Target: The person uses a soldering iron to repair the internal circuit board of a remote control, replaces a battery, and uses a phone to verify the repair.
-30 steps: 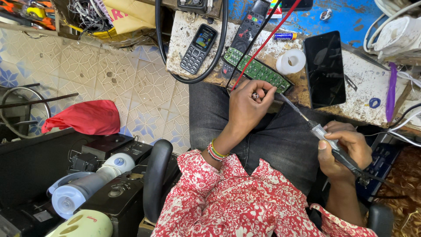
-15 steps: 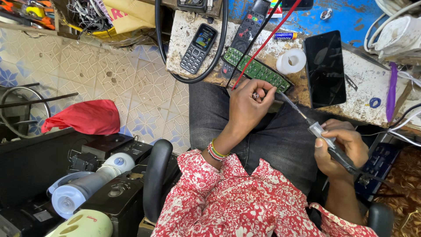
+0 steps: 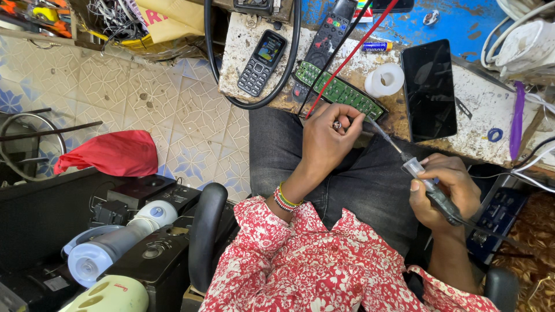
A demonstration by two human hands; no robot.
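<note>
My left hand (image 3: 326, 138) is curled over my lap at the bench edge, pinching a small metal part (image 3: 337, 124) between thumb and fingers. A red wire (image 3: 352, 58) runs down from the bench to this hand. My right hand (image 3: 448, 193) grips the black handle of a soldering iron (image 3: 413, 167). Its thin tip reaches left to the fingertips of my left hand. Just behind the left hand, a green circuit board (image 3: 341, 92) lies on the worn workbench (image 3: 485, 110).
On the bench are a black keypad phone (image 3: 263, 62), a black remote (image 3: 324, 43), a white roll (image 3: 384, 80), a battery (image 3: 376, 46), a dark smartphone (image 3: 429, 89) and a looping black cable (image 3: 254, 104). A red cloth (image 3: 110, 153) and black speakers (image 3: 156, 248) sit left, on and above the tiled floor.
My right hand has crept slightly up and left with the soldering iron. The left hand keeps its pinch in the same place.
</note>
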